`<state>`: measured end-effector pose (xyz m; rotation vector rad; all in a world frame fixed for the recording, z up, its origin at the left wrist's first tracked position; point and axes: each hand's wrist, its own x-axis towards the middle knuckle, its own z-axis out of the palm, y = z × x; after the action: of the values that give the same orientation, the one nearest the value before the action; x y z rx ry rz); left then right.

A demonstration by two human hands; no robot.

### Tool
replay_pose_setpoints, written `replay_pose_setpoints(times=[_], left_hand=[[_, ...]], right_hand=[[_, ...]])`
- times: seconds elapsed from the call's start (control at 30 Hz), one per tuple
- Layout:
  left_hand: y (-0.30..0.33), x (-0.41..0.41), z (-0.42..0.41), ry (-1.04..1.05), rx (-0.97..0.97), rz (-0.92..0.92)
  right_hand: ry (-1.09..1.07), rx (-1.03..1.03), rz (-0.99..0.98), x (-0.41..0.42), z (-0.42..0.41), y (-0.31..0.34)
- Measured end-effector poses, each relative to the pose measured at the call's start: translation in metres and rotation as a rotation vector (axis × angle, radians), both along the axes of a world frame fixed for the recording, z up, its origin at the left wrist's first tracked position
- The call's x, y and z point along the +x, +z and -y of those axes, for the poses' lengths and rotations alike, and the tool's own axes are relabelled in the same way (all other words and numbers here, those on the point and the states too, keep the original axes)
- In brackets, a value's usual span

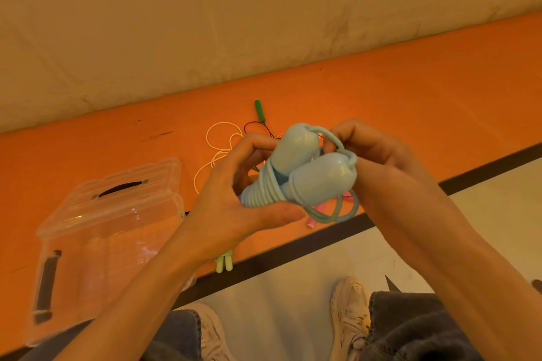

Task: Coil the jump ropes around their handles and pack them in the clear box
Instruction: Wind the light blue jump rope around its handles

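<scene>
- Nearest the camera, both forearms reach up from the lap to a pale blue jump rope (296, 176) held in the air above the orange floor mat (410, 91)
- The left hand (234, 199) is wrapped round the lower end of the two handles, thumb pressed on the tight coils; the right hand (369, 152) pinches the cord near the handle tops, fingers curled shut on it
- A loose loop (343, 208) hangs below the handles, so I judge the winding nearly done: keep the thumb on the coils, lay the last turns snug beside the others, then tuck the end under a turn so it cannot spring free
- Behind lie a white rope (218, 152), a green handle (259, 110), pink handles (315, 215) and yellow-green handles (224, 264), not yet packed
- The clear box (111, 228) stands to the left on the mat, lid apparently on; it will need opening
</scene>
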<state>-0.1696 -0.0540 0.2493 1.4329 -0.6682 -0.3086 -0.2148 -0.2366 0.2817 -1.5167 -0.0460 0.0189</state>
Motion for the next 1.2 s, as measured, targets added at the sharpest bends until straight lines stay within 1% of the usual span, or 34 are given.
replay_pose_setpoints(times=[0.07, 0.2, 0.33, 0.43, 0.53, 0.63, 0.83, 1.0, 1.03, 1.1, 1.13, 1.2], left_hand=[[0.002, -0.002, 0.001, 0.01, 0.002, 0.054], [0.002, -0.006, -0.001, 0.065, 0.035, 0.111], [0.003, -0.006, -0.005, 0.116, 0.103, 0.184], [0.005, -0.004, -0.005, 0.161, 0.219, 0.231], [0.005, -0.002, -0.004, 0.191, 0.339, 0.286], [0.003, 0.0, -0.005, 0.179, 0.432, 0.358], [-0.002, -0.001, -0.004, 0.174, 0.515, 0.378], [-0.001, -0.002, -0.002, 0.186, 0.555, 0.399], [-0.001, -0.002, -0.002, 0.19, 0.569, 0.412], [-0.002, -0.002, -0.004, 0.217, 0.592, 0.435], [-0.004, -0.002, -0.005, 0.235, 0.601, 0.446], [-0.008, -0.003, -0.008, 0.264, 0.6, 0.47]], right_hand=[[0.054, 0.082, -0.066, 0.001, 0.003, 0.001], [0.138, 0.115, -0.169, 0.005, 0.013, 0.008], [0.187, 0.268, -0.333, 0.007, 0.024, 0.01], [0.107, 0.329, -0.343, 0.006, 0.016, 0.006], [-0.015, 0.477, -0.37, 0.005, 0.008, 0.001], [-0.081, 0.584, -0.392, 0.008, 0.008, 0.001], [-0.299, 0.604, -0.273, 0.018, 0.021, -0.002], [-0.406, 0.734, -0.25, 0.022, 0.029, 0.0], [-0.408, 0.738, -0.235, 0.022, 0.03, 0.0], [-0.356, 0.67, -0.178, 0.023, 0.031, 0.0], [-0.301, 0.609, -0.141, 0.022, 0.03, 0.0], [-0.211, 0.416, -0.071, 0.021, 0.025, 0.001]])
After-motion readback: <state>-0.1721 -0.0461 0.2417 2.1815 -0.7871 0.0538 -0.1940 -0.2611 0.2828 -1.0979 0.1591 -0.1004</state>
